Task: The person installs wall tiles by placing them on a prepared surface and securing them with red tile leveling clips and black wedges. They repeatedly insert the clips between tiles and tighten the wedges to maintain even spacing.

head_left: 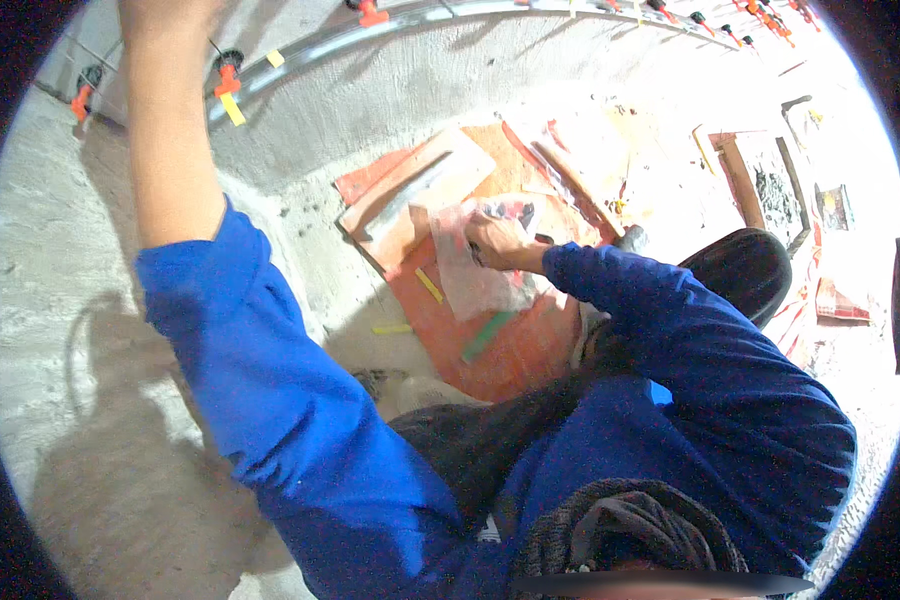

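Translucent plastic sheet (470, 288): right hand (496, 243) upon it, fingers curled, grip indiscernible; left hand out of view, fingers indeterminable.

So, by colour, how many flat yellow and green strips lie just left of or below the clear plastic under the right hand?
Flat yellow strips: 2
Flat green strips: 1
Total: 3, none touched by the right hand

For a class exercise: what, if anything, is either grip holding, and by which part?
The right grip is at the clear plastic; whether it holds anything, and where, cannot be told. The left grip is out of view.
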Motion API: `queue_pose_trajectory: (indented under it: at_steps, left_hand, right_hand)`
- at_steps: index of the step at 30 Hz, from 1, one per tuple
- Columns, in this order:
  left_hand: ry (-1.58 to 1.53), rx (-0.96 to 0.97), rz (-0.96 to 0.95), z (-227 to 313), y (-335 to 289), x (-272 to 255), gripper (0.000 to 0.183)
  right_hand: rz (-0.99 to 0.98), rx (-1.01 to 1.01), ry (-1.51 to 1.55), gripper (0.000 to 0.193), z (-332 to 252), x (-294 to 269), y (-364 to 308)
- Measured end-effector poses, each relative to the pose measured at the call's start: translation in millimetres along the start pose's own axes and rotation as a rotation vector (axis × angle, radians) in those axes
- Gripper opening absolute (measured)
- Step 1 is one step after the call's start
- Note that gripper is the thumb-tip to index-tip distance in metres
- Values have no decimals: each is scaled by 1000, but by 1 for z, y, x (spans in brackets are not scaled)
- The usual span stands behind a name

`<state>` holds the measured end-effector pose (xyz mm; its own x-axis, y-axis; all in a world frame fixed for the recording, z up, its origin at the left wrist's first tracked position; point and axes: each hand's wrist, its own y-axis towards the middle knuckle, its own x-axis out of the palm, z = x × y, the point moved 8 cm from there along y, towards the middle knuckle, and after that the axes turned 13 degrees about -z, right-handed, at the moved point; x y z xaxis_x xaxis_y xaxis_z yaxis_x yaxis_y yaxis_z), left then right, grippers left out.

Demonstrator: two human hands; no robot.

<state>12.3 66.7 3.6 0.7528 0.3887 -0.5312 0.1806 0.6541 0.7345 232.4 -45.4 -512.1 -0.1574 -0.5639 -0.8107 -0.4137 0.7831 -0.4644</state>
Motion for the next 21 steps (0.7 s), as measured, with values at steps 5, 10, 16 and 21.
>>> queue_pose_trajectory:
  at_steps: [5, 10, 16, 21]
  left_hand:
    - [188, 85, 52, 2, 18, 4, 37]
    - [-30, -100, 12, -4, 19, 17, 38]
    - [-182, -196, -72, -15, 20, 21, 21]
    - [-333, -190, -46, -24, 18, 26, 24]
  right_hand:
    - [339, -485, -7, 24, -10, -16, -28]
    - [230, -382, -72, 18, -28, -25, -42]
    - [144, -23, 271, 23, -6, -46, -49]
    - [192, -211, 197, 25, -11, -49, -54]
